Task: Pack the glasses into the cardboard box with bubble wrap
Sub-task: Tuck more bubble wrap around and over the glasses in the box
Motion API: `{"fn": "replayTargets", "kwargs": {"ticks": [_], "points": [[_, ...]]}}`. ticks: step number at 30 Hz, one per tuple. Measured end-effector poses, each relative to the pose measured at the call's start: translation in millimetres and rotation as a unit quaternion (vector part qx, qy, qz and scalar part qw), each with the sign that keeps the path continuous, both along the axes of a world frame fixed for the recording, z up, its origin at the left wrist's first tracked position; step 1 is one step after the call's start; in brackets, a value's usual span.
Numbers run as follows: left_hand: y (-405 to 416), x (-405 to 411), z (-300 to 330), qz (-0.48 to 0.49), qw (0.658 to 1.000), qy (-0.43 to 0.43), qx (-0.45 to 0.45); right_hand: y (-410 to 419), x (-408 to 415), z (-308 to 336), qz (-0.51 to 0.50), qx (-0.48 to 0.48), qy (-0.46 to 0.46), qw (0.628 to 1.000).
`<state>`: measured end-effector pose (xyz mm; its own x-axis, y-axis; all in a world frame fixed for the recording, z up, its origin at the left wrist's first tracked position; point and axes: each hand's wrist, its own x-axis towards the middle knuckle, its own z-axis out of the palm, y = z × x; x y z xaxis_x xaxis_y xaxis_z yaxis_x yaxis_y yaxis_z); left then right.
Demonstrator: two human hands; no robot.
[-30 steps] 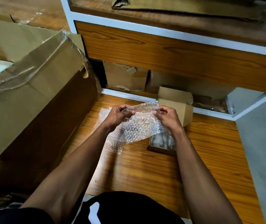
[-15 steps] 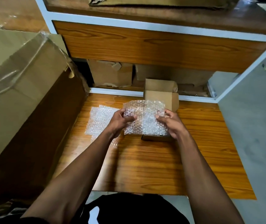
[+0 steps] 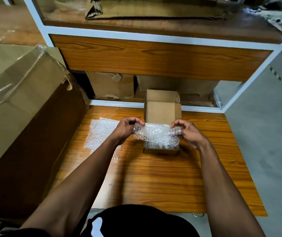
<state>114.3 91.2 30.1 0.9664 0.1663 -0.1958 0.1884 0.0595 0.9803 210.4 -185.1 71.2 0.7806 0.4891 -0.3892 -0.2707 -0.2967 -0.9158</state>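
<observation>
Head view: the left hand (image 3: 126, 128) pinches the left end of a folded piece of bubble wrap (image 3: 156, 132) between thumb and curled fingers; the right hand (image 3: 187, 132) pinches the right end in the same way; the piece is held stretched between both hands, level, directly above the open small cardboard box (image 3: 161, 149). The box stands on the wooden table (image 3: 162, 177), its lid flap (image 3: 162, 111) raised upright at the far side; inside, below the held piece, clear glasses (image 3: 154, 145) are partly visible, their number not determinable through the wrap. A second sheet of bubble wrap (image 3: 101, 134) lies flat on the table to the left of the box, partly under the left forearm, apart from the box. A large cardboard carton (image 3: 25, 106) with loose clear tape stands against the table's left edge. Beyond the table a white-framed shelf unit (image 3: 154, 38) holds cardboard boxes (image 3: 111, 86) on its lower level and flattened cardboard on top. Grey floor (image 3: 265, 134) lies to the right.
</observation>
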Motion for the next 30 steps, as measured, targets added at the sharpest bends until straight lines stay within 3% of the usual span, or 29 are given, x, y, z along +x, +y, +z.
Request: {"fn": "replayTargets", "kwargs": {"ticks": [10,14,19,25,30], "points": [[-19.9,13.3,8.2,0.032,0.994,0.083,-0.059,-23.6,24.8,-14.8,-0.005,0.076,0.076,0.994],[-27.8,15.2,-0.3,0.023,0.997,0.056,-0.042,-22.3,26.2,-20.7,0.016,0.021,0.017,0.999],[-34.1,17.5,-8.0,0.045,0.998,0.038,-0.024,-22.1,27.8,-21.4,-0.023,0.064,0.026,0.997],[-42.3,23.6,-8.3,0.049,0.999,0.006,-0.003,-24.1,38.7,-23.1,-0.037,-0.001,-0.059,0.998],[-41.7,30.4,-7.8,0.049,0.999,-0.007,0.003,-26.4,48.1,-25.1,-0.035,0.027,-0.031,0.999]]}}
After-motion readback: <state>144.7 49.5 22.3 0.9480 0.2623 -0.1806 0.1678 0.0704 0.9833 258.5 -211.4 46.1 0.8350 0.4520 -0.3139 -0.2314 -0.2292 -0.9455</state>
